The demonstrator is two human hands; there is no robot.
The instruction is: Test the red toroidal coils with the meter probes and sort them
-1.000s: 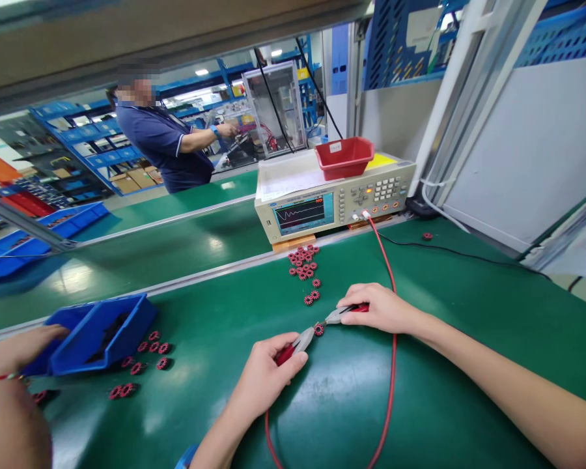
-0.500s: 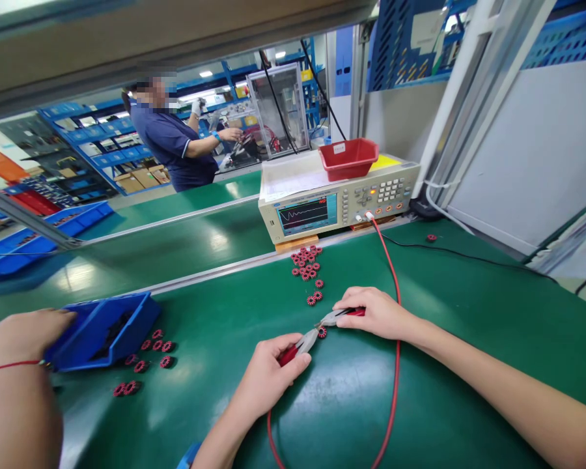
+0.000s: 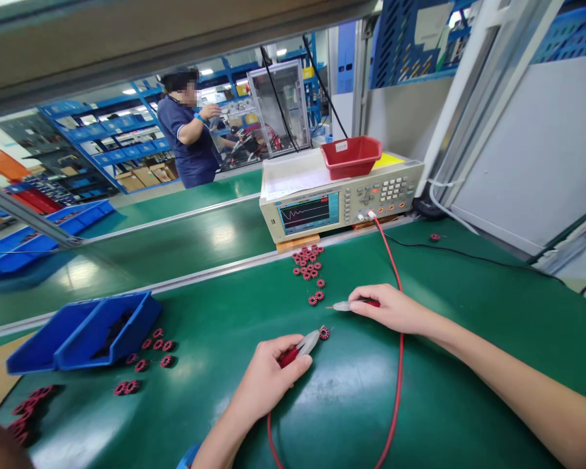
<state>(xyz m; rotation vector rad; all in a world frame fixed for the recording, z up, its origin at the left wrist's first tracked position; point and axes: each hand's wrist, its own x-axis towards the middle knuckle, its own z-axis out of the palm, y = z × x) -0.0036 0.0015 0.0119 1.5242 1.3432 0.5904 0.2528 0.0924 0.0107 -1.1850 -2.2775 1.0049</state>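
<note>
My left hand (image 3: 279,376) is closed on a red-handled test clip (image 3: 306,344). The jaws of that clip are at a small red wound ring coil (image 3: 324,333) on the green bench; whether they bite its lead is too small to tell. My right hand (image 3: 385,306) pinches another red-handled test clip (image 3: 342,305), its thin tip pointing left, apart from the coil. Several similar coils (image 3: 306,260) lie beyond my hands, in front of a bench tester (image 3: 342,202) whose screen shows a wavy trace and red letters.
A red cable (image 3: 395,391) runs from the tester and loops past my right hand. Blue bins (image 3: 108,332) stand left, with loose coils (image 3: 159,345) beside them. A red tray (image 3: 350,157) sits on the tester. Another person (image 3: 190,140) stands across the bench; part of someone's arm (image 3: 0,443) shows lower left.
My right hand has drawn its clip right and up, away from the coil. My left hand stays put. At left, another person's arm has withdrawn from the blue bin, and the far person has shifted.
</note>
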